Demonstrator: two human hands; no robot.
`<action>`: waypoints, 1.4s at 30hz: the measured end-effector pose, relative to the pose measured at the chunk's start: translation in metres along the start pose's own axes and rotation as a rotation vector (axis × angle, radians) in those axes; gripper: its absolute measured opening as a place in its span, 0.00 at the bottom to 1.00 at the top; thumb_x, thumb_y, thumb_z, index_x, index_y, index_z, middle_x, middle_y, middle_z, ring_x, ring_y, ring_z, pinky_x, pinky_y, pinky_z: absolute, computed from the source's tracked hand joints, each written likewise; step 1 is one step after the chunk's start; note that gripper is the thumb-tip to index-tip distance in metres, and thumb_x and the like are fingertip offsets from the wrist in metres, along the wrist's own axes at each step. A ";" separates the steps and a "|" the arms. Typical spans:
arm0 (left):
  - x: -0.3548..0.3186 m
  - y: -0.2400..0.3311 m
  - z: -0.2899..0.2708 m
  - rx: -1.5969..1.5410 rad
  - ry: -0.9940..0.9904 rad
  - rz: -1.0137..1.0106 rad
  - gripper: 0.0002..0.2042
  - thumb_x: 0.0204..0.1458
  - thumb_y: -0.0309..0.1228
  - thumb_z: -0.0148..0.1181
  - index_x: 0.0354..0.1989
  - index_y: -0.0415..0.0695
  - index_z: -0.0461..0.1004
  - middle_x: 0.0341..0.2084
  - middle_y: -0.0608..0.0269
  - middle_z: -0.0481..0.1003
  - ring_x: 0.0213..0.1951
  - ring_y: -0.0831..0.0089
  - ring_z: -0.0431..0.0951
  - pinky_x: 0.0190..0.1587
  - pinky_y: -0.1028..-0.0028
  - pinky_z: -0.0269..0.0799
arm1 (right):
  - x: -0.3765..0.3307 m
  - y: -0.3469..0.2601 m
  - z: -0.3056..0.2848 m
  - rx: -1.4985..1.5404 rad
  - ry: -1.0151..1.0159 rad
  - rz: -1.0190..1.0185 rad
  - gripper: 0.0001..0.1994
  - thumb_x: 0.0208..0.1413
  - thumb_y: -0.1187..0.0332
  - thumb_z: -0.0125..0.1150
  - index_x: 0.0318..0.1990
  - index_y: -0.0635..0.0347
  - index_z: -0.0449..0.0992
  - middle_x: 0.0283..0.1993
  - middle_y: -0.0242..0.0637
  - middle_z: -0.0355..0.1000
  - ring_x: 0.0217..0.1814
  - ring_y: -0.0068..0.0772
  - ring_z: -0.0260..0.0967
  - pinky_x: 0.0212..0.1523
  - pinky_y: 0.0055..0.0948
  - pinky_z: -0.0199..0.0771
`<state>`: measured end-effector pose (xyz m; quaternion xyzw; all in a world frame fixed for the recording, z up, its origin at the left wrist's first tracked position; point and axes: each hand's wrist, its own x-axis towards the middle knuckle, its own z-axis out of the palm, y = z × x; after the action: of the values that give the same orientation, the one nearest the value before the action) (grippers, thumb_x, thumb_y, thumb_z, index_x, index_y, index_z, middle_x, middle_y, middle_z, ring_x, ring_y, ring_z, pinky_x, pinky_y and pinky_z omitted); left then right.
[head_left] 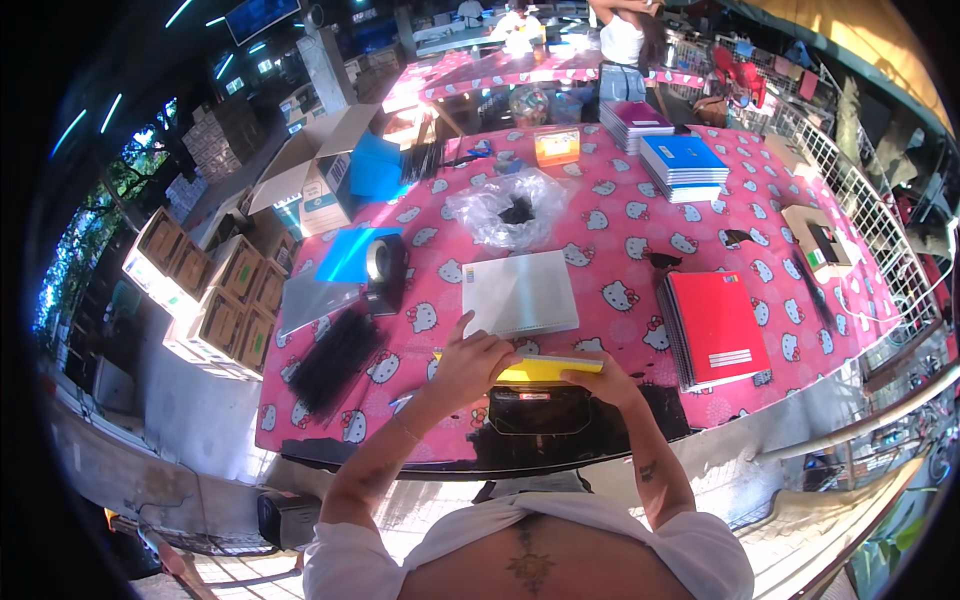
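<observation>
A yellow-covered notebook or stack of sheets (548, 371) is held edge-on between my two hands, just above a black box-shaped device (540, 412) at the table's near edge. My left hand (472, 362) grips its left end, one finger stretched toward the white notebook. My right hand (606, 382) holds the right end, thumb along the yellow face. Directly beyond lies a white spiral-bound notebook (522, 290). To the right is a stack of red spiral notebooks (716, 325). A bundle of thin black strands or coils (337, 362) rests at the left. Whether the yellow item touches the device I cannot tell.
A tape roll in a black dispenser (383, 270), blue sheets (352, 255) and a clear plastic bag (507, 208) lie on the pink patterned tablecloth (610, 245). Blue notebooks (685, 165) are stacked farther back. Cardboard boxes (235, 310) stand left; a person (622, 45) stands beyond.
</observation>
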<state>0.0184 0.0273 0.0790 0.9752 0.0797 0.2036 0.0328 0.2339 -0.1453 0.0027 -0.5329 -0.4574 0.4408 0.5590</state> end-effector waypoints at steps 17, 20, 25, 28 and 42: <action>-0.019 0.071 0.055 0.301 -0.395 -0.141 0.44 0.49 0.58 0.60 0.65 0.33 0.61 0.66 0.40 0.59 0.69 0.48 0.58 0.67 0.41 0.52 | 0.001 -0.006 0.008 0.020 0.106 -0.028 0.21 0.57 0.72 0.67 0.59 0.64 0.75 0.46 0.30 0.78 0.45 0.16 0.68 0.49 0.24 0.72; 0.016 0.041 0.040 0.425 0.012 -0.162 0.43 0.51 0.58 0.57 0.65 0.32 0.60 0.65 0.37 0.59 0.68 0.46 0.58 0.66 0.41 0.54 | 0.005 -0.005 0.010 -0.091 0.074 -0.119 0.20 0.57 0.72 0.67 0.57 0.64 0.76 0.45 0.29 0.78 0.45 0.17 0.69 0.48 0.24 0.72; -0.008 0.059 0.061 0.167 -0.229 0.027 0.48 0.50 0.62 0.57 0.66 0.28 0.57 0.66 0.33 0.57 0.69 0.41 0.56 0.66 0.39 0.50 | 0.004 0.001 0.007 0.003 0.086 0.010 0.19 0.59 0.73 0.65 0.58 0.67 0.75 0.46 0.35 0.79 0.47 0.18 0.70 0.50 0.25 0.73; 0.016 0.049 0.058 0.276 0.089 -0.048 0.44 0.52 0.58 0.56 0.65 0.29 0.59 0.67 0.36 0.57 0.71 0.44 0.54 0.68 0.41 0.48 | 0.003 0.000 0.011 -0.008 0.090 -0.015 0.19 0.59 0.72 0.64 0.58 0.67 0.75 0.46 0.34 0.79 0.47 0.19 0.70 0.50 0.25 0.73; -0.033 0.074 0.119 0.115 -0.029 0.196 0.42 0.58 0.56 0.48 0.66 0.26 0.55 0.67 0.32 0.57 0.71 0.42 0.53 0.69 0.42 0.45 | 0.004 0.009 0.009 0.014 0.156 -0.085 0.17 0.57 0.74 0.65 0.54 0.66 0.75 0.44 0.34 0.79 0.47 0.20 0.71 0.48 0.28 0.74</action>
<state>0.0470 -0.0550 -0.0356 0.9815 -0.0049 0.1868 -0.0423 0.2254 -0.1396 -0.0056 -0.5417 -0.4316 0.3768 0.6150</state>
